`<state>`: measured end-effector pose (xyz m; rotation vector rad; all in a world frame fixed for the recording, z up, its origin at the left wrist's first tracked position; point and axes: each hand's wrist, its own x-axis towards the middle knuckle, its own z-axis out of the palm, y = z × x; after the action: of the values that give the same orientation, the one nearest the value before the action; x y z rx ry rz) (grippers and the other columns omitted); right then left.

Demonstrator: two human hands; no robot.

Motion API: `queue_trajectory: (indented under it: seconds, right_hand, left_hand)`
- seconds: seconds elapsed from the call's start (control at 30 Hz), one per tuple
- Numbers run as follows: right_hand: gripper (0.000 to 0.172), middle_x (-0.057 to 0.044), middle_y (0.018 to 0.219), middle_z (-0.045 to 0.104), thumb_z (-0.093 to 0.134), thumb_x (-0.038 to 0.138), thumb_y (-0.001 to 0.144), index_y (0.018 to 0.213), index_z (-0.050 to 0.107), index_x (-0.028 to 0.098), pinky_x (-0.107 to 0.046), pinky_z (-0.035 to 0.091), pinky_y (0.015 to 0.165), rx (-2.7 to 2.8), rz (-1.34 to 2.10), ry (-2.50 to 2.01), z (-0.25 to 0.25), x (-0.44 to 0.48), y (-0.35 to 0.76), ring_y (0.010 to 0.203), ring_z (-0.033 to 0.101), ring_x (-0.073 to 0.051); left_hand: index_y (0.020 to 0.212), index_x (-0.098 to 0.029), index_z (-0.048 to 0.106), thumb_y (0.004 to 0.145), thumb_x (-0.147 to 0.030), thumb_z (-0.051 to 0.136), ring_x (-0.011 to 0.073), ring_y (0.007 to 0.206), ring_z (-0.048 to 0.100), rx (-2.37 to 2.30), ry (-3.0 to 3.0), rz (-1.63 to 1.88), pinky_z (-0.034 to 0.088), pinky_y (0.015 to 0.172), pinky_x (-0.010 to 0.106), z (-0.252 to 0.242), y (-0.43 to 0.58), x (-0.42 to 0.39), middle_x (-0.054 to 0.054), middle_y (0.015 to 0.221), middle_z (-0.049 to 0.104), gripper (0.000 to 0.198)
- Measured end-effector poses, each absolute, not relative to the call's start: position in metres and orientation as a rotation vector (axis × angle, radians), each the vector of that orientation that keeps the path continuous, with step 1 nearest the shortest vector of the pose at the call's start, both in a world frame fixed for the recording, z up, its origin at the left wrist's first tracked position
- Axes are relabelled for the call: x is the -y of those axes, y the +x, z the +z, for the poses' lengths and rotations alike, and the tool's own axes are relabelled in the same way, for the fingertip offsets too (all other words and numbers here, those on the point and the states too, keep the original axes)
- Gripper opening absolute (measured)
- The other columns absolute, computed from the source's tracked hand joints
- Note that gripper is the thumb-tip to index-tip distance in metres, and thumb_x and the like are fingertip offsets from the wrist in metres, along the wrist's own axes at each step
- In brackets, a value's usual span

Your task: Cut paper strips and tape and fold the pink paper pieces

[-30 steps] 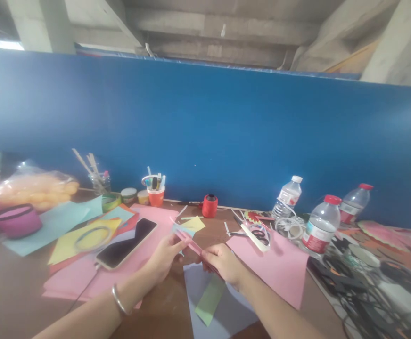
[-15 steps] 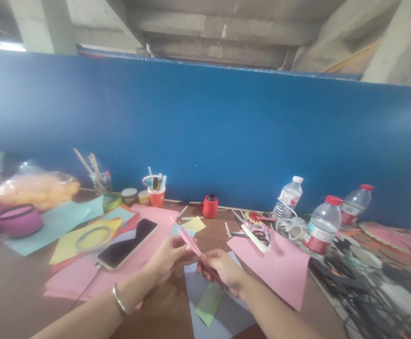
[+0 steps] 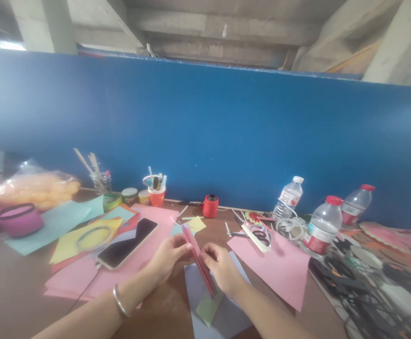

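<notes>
A narrow strip of folded pink paper [image 3: 201,263] slants between my two hands, its lower end over a small green paper piece [image 3: 208,308]. My left hand [image 3: 172,254], with a silver bangle on the wrist, pinches the strip near its upper end. On the other side, my right hand [image 3: 221,266] has its thumb and fingers closed at the strip's right edge. Beneath them lies a lavender paper sheet [image 3: 195,294], partly covered by the green piece and my right forearm.
A phone [image 3: 127,245] rests on pink sheets at left, near a yellow sheet [image 3: 64,245]. Scissors [image 3: 260,235] lie on a pink sheet [image 3: 286,268] at right. Behind stand red thread [image 3: 210,207], a cup of tools [image 3: 156,197] and bottles [image 3: 322,228]. Cables [image 3: 364,292] crowd the right side.
The folded pink strip has turned steeper, showing more of its length. My right hand has shifted from wrapping its lower part to its right edge; my left hand stays at the upper end.
</notes>
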<state>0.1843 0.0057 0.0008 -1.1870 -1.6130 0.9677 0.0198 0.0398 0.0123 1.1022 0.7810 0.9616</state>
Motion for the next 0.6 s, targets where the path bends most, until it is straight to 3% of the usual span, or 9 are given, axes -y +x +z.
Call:
queue_trajectory:
  seconds: [0.33,0.53,0.6]
  right_hand:
    - [0.025,0.004,0.061,0.042,0.043,0.039,0.085,0.069,0.04,0.021,-0.023,0.035,0.054,1.526,1.114,-1.118,-0.013,-0.012,0.184,0.056,0.041,-0.011]
    - [0.004,0.002,0.076,0.053,0.043,0.025,0.084,0.084,0.046,0.022,-0.025,0.039,0.062,1.532,1.008,-1.081,-0.008,-0.006,0.182,0.066,0.052,-0.014]
    - [0.011,0.0,0.083,0.057,0.043,0.018,0.082,0.088,0.052,0.022,-0.026,0.039,0.067,1.641,0.82,-1.095,-0.002,-0.001,0.182,0.076,0.054,-0.016]
  left_hand:
    - [0.084,-0.016,0.064,0.067,-0.032,0.072,0.02,0.074,0.064,-0.719,1.08,0.921,0.05,0.075,0.037,0.022,0.02,-0.035,0.005,0.079,0.067,0.025]
    - [0.082,-0.015,0.065,0.07,-0.03,0.068,0.0183,0.076,0.064,-0.752,1.088,0.915,0.049,0.076,0.031,0.019,0.02,-0.034,0.005,0.079,0.068,0.019]
    - [0.083,-0.014,0.065,0.071,-0.03,0.067,0.0185,0.073,0.064,-0.777,1.104,0.907,0.049,0.071,0.031,0.017,0.02,-0.035,0.005,0.077,0.069,0.02]
